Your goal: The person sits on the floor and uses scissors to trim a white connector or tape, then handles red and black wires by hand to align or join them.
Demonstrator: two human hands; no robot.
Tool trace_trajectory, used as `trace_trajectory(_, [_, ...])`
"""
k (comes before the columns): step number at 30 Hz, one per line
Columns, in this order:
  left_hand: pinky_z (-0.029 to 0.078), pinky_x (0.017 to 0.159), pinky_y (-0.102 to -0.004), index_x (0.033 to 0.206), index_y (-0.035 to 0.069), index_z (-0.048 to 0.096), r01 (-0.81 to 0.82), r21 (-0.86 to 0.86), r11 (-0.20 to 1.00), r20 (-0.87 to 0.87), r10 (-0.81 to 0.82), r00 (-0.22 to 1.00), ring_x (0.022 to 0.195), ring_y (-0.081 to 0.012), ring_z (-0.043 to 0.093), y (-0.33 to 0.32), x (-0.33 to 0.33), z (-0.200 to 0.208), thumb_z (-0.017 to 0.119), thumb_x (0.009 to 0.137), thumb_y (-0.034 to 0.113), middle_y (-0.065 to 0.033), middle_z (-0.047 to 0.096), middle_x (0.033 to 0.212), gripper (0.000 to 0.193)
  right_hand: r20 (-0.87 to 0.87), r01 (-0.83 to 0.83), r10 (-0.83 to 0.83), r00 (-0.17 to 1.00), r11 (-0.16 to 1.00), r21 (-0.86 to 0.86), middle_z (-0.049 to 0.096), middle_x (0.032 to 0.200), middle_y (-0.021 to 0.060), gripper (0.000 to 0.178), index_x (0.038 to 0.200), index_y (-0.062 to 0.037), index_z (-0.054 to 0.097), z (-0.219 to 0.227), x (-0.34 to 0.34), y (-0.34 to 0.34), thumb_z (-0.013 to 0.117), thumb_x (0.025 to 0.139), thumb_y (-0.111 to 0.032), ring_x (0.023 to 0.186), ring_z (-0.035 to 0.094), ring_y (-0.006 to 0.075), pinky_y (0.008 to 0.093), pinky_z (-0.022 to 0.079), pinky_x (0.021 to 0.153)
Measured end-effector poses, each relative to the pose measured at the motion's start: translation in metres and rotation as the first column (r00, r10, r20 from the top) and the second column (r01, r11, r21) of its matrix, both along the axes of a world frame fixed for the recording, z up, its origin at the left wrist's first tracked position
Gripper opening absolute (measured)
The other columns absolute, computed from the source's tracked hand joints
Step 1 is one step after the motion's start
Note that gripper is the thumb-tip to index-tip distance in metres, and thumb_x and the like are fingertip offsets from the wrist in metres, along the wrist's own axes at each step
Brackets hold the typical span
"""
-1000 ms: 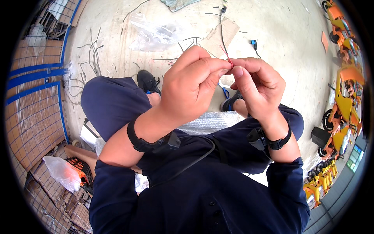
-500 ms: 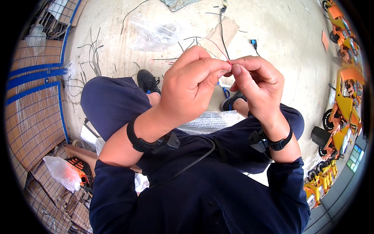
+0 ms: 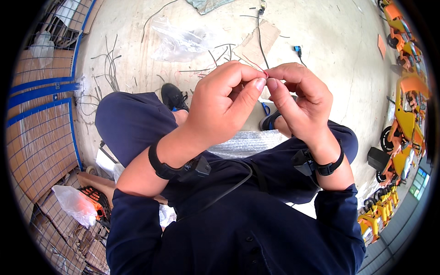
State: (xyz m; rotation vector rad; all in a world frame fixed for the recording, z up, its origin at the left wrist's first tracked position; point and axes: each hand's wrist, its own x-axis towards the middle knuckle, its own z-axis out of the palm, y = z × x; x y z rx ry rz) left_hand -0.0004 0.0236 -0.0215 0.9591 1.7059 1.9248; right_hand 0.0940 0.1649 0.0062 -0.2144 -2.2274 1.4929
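A pale floor (image 3: 339, 55) spreads out here, littered all over: up toward its far edge there's a clear bag (image 3: 176, 39), a torn piece of cardboard (image 3: 259, 41) just right of it, and a blue plug (image 3: 298, 49) farther right. Dark scraps (image 3: 111, 68) lie over by the left edge, where a blue-framed cage (image 3: 43, 86) stands with boxes behind its mesh; along the right edge, a row of yellow and orange vehicles (image 3: 405, 114), with a window (image 3: 419, 184) beyond. And in the middle, above the floor, the left hand (image 3: 222, 101) and right hand (image 3: 302, 101) meet tip to tip, thumb and forefinger narrow on each, pinching the red wire (image 3: 255, 64) right where they meet! Its loose length slants away up and left, while a black cable (image 3: 261, 41) runs down from the far edge to the right forefinger. Against half a second ago, both sets of fingertips have shifted slightly left, and the red wire's free end has dipped lower; the bag, cardboard and plug lie as they did.
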Motion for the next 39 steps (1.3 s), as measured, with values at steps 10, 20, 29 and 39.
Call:
trace_trajectory(10, [0.044, 0.056, -0.0264, 0.087, 0.001, 0.061, 0.036, -0.079, 0.996, -0.102, -0.044, 0.994, 0.062, -0.0144, 0.056, -0.002, -0.004, 0.004, 0.061, 0.09, 0.007, -0.0074, 0.061, 0.077, 0.007, 0.035, 0.018, -0.018, 0.999, 1.0, -0.005, 0.069, 0.084, 0.0046, 0.007, 0.088, -0.0033, 0.066, -0.003, 0.0, 0.0, 0.066, 0.081, 0.0, 0.074, 0.064, 0.012, 0.0217, 0.05, 0.058])
trace_trajectory(20, [0.045, 0.056, -0.0287, 0.087, 0.001, 0.062, 0.081, -0.195, 0.977, -0.043, -0.091, 0.995, 0.062, -0.0175, 0.058, -0.002, -0.006, 0.009, 0.062, 0.089, 0.009, -0.0087, 0.062, 0.075, 0.008, -0.044, 0.086, -0.078, 0.996, 0.975, 0.203, 0.066, 0.076, 0.0042, 0.008, 0.082, -0.0041, 0.063, -0.008, -0.003, -0.001, 0.068, 0.077, 0.0, 0.064, 0.062, 0.0126, 0.022, 0.049, 0.052])
trace_trajectory(29, [0.044, 0.055, -0.0273, 0.09, 0.001, 0.064, 0.049, -0.15, 0.988, -0.021, -0.053, 0.998, 0.061, -0.0144, 0.057, -0.001, -0.003, 0.004, 0.06, 0.09, 0.01, -0.0087, 0.064, 0.074, 0.01, -0.032, 0.143, -0.139, 0.99, 0.961, 0.235, 0.066, 0.073, 0.0036, 0.008, 0.079, -0.0053, 0.061, -0.009, -0.005, -0.002, 0.068, 0.076, -0.002, 0.061, 0.061, 0.0117, 0.0224, 0.048, 0.051])
trace_trajectory(39, [0.029, 0.049, -0.0179, 0.098, 0.0, 0.064, 0.28, -0.067, 0.958, 0.446, -0.222, 0.867, 0.057, -0.0003, 0.038, -0.004, -0.01, 0.014, 0.056, 0.097, 0.016, 0.0051, 0.052, 0.069, 0.017, 0.01, 0.126, -0.127, 0.992, 0.991, 0.039, 0.066, 0.075, 0.0034, 0.007, 0.082, -0.0041, 0.061, -0.013, -0.002, -0.003, 0.067, 0.079, -0.003, 0.064, 0.061, 0.0088, 0.0207, 0.047, 0.054])
